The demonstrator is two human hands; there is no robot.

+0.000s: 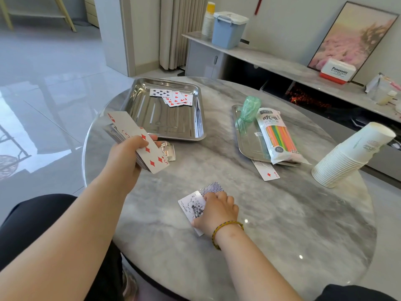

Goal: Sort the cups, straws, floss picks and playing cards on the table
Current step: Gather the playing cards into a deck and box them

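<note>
Head view: the left hand point(128, 153), at nine o'clock, clamps a fanned deck point(149, 153); the right hand point(218, 210), at six, presses curled fingers on a joker point(193, 208) and a face-down card point(211, 189). Slick cards on polished marble point(282, 224) may skid away or the fan may spill. Steel tray point(138, 105) at eleven holds cards; straws point(280, 137) at two; paper cups point(347, 157) at three.
</note>
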